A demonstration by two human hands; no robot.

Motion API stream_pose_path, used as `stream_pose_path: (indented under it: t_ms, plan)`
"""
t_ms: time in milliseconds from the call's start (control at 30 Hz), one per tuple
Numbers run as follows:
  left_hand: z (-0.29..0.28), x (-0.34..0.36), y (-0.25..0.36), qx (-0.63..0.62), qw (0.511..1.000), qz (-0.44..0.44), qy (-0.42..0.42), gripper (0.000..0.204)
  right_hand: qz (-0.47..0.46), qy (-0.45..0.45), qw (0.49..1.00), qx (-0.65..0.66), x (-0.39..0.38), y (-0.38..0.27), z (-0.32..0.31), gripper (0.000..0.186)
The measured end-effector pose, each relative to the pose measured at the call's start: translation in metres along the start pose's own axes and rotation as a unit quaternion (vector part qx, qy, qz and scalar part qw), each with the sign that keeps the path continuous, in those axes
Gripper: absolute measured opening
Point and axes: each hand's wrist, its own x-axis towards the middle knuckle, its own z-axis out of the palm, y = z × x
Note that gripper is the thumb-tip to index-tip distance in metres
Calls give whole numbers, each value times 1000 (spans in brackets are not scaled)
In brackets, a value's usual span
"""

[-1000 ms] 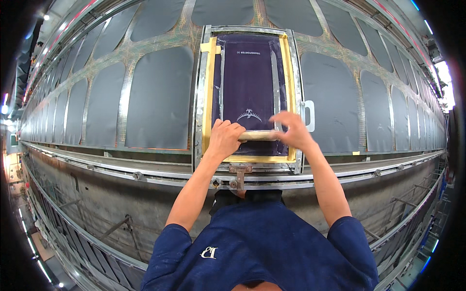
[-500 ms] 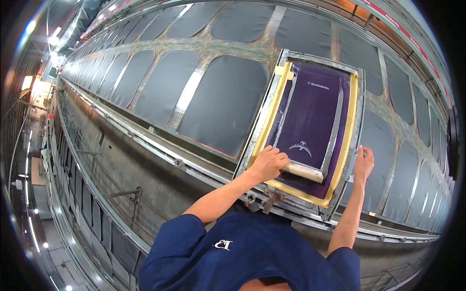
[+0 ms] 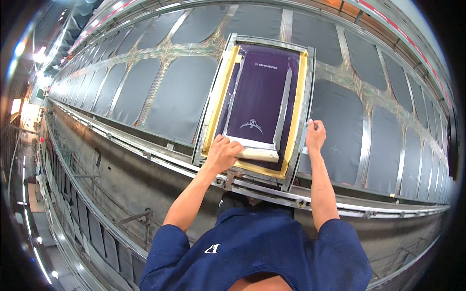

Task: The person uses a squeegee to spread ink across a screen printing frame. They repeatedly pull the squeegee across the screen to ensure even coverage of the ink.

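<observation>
A screen printing frame (image 3: 311, 82) with metal rails and yellow tape along its inner edges lies over the long table. Its purple mesh (image 3: 257, 92) carries a pale winged emblem near the close end and a small line of print at the far end. My left hand (image 3: 223, 154) is closed round the left end of a squeegee (image 3: 259, 154) with a pale bar, which rests across the mesh's near end. At the frame's right rail, my right hand (image 3: 315, 137) is closed with curled fingers against the edge; its exact hold is partly hidden.
Dark grey panels (image 3: 179, 97) lie in rows along the table, with patterned strips between them. A metal rail (image 3: 340, 208) runs along the table's near edge, by a clamp-like bracket (image 3: 232, 177). More dark sheets hang from a rack (image 3: 92, 218) at lower left.
The screen printing frame has shifted left along the table, onto the neighbouring panel. Both hands moved with it, and the squeegee stays at the mesh's near end.
</observation>
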Motion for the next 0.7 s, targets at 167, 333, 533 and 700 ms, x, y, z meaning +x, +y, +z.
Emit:
stream_pose_path:
  t_ms: [167, 333, 533, 700]
  plan:
    - [6, -48, 2, -6, 999, 32, 5, 30, 14, 5, 999, -43, -3, -8, 6, 24]
    - [20, -15, -22, -15, 999, 48, 14, 26, 9, 16, 996, -87, 2, 0, 16, 24]
    - [62, 124, -110, -4, 995, 63, 75, 26, -6, -110, 963, -245, 30, -25, 2, 26]
    - [92, 272, -196, -4, 995, 80, 59, 35, -196, -138, 968, -75, 128, -97, 43, 39]
